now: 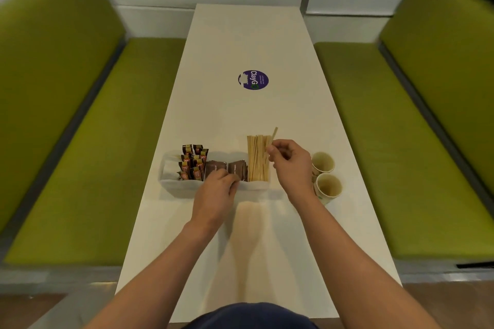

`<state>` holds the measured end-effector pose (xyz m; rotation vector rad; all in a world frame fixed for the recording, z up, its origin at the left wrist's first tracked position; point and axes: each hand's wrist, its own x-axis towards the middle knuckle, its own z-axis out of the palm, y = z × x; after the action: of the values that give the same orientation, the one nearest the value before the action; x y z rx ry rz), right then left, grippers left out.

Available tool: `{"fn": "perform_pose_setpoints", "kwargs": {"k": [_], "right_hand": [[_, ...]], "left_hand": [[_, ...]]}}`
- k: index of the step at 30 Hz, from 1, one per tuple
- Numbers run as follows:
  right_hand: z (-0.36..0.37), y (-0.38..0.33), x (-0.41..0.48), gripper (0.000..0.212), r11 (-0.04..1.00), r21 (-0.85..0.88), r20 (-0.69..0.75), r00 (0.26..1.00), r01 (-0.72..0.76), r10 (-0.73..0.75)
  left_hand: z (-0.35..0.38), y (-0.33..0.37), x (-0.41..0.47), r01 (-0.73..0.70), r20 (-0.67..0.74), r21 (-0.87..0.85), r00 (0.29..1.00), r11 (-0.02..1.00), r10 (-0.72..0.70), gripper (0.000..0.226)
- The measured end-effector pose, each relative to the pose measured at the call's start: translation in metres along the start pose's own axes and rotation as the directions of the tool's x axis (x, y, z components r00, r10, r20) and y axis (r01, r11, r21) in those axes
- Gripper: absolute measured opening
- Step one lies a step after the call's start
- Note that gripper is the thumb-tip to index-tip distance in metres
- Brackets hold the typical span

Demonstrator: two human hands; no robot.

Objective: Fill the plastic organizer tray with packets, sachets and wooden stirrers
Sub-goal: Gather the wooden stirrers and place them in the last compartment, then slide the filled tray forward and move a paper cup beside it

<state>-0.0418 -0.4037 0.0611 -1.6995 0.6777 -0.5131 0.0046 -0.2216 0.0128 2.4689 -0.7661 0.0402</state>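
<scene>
Head view: we are looking down a long white table (240, 35) with green benches (80, 141) running along it at 9 and 3 o'clock. The plastic organizer tray (176, 187) is sitting near our edge of the table, just at 12 o'clock of both hands. Reading its compartments from 9 toward 3 o'clock, we are noting what look like white packets (169, 168), dark packets (193, 161) with orange print standing upright, brown sachets (215, 167) in two middle slots, and the wooden stirrers (257, 159) leaning as a bundle at the 3 o'clock end.

The right hand (290, 161) is pinching a single stirrer (274, 133) between thumb and fingertips, its free end pointing toward 1 o'clock, just beside the top of the bundle. The left hand (217, 189) is resting, fingers curled, on the near edge of the brown sachets. The back of the hand is hiding the fingertips, so we cannot tell whether it is gripping a sachet or only steadying them.

Two paper cups (323, 164) are sitting at 3 o'clock of the tray, apart from it. A purple sticker (253, 80) is lying well off at 12 o'clock.

We are judging the step as the last stirrers going in, since every compartment is looking stocked. The next move is calling for lowering this stirrer in line with the bundle, into the end slot, without knocking the others askew
</scene>
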Motion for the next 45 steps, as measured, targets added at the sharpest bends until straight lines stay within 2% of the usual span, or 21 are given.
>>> {"fn": "perform_pose_setpoints", "kwargs": {"k": [3, 10, 16, 18, 21, 24, 27, 30, 32, 34, 38, 42, 45], "right_hand": [[0.005, 0.004, 0.009, 0.004, 1.0, -0.028, -0.02, 1.0, 0.002, -0.002], [0.01, 0.023, 0.009, 0.006, 0.961, -0.277, 0.007, 1.0, -0.012, 0.014], [0.006, 0.029, 0.001, 0.003, 0.96, -0.278, -0.034, 0.999, -0.038, 0.03], [0.003, 0.032, -0.007, 0.013, 0.962, -0.271, -0.054, 0.998, -0.039, 0.026], [0.0, 0.036, -0.021, 0.037, 0.975, -0.219, -0.024, 0.999, -0.043, 0.039], [-0.001, 0.045, -0.031, 0.077, 0.979, -0.187, 0.119, 0.987, -0.081, 0.105], [0.001, 0.056, -0.039, 0.104, 0.971, -0.217, 0.25, 0.955, -0.102, 0.156], [0.005, 0.066, -0.045, 0.103, 0.963, -0.252, 0.319, 0.932, -0.095, 0.175], [0.009, 0.07, -0.047, 0.097, 0.961, -0.265, 0.328, 0.93, -0.076, 0.164], [0.012, 0.073, -0.047, 0.087, 0.958, -0.284, 0.328, 0.934, -0.044, 0.14], [0.016, 0.073, -0.042, 0.064, 0.95, -0.312, 0.28, 0.953, -0.023, 0.115], [0.021, 0.072, -0.026, 0.062, 0.931, -0.364, 0.291, 0.952, 0.022, 0.092], [0.032, 0.059, -0.003, 0.063, 0.927, -0.374, 0.288, 0.955, 0.041, 0.074]], "left_hand": [[0.0, 0.0, 0.0, -0.003, -0.009, -0.001, 1.0, 1.0, 0.003, 0.019], [0.003, -0.002, 0.001, -0.025, -0.041, 0.0, 0.999, 1.0, 0.025, 0.014], [-0.005, 0.002, -0.005, -0.046, -0.026, -0.087, 0.999, 0.995, 0.044, 0.021], [-0.017, 0.004, -0.01, -0.018, -0.099, -0.153, 0.995, 0.988, 0.003, 0.027], [-0.038, -0.004, -0.018, 0.092, -0.283, -0.256, 0.945, 0.962, -0.165, 0.047], [-0.052, -0.028, -0.022, 0.233, -0.324, -0.31, 0.886, 0.922, -0.333, 0.081], [-0.058, -0.056, -0.024, 0.423, -0.182, -0.357, 0.843, 0.833, -0.506, 0.118], [-0.061, -0.08, -0.022, 0.546, 0.009, -0.365, 0.812, 0.754, -0.584, 0.133], [-0.058, -0.093, -0.021, 0.554, 0.099, -0.402, 0.818, 0.729, -0.567, 0.132], [-0.053, -0.101, -0.022, 0.533, 0.154, -0.453, 0.837, 0.715, -0.526, 0.12], [-0.043, -0.112, -0.023, 0.467, 0.092, -0.548, 0.858, 0.694, -0.505, 0.072], [-0.044, -0.115, -0.011, 0.436, 0.051, -0.553, 0.868, 0.709, -0.494, 0.062], [-0.05, -0.122, 0.015, 0.428, 0.033, -0.543, 0.871, 0.723, -0.491, 0.066]]}}
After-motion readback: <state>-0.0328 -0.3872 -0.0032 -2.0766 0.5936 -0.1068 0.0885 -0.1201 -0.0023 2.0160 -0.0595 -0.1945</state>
